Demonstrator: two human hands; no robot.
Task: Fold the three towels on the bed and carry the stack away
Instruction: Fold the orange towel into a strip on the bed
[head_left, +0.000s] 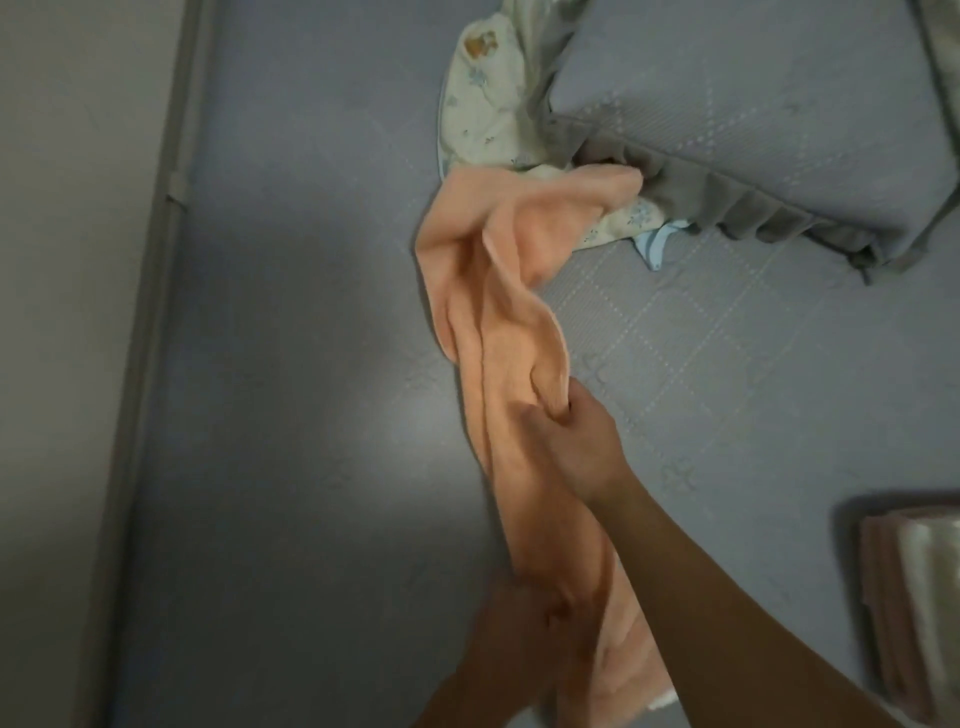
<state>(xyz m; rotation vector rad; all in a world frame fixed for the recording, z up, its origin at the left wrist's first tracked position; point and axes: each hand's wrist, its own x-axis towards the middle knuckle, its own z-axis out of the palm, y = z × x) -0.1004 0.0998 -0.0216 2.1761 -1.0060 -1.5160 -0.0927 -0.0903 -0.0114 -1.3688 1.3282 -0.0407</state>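
The bed (291, 364), covered in a blue-grey quilted spread, filled most of the view, with a pale wall (62, 260) running down its left side. A pillow (753, 130) in matching fabric with a grey ruffled edge lay at the upper right. Stretched lengthwise across the middle of the bed was the peach towel (488, 291), bunched and twisted into a long rope; its far end touched a crumpled cream printed towel (483, 109) that lay tucked against the pillow's corner, with a scrap of light blue cloth (654, 247) showing beneath it. At the right edge of the bed, well apart from the rest, sat a folded stack (914, 597) of pinkish and pale cloth, partly cut off by the frame. The right hand (576, 447) gripped the peach towel near its middle, fingers curled into a fold. The left hand (530, 623), blurred, clutched the same towel nearer the person, fingers wrapped around the gathered fabric.
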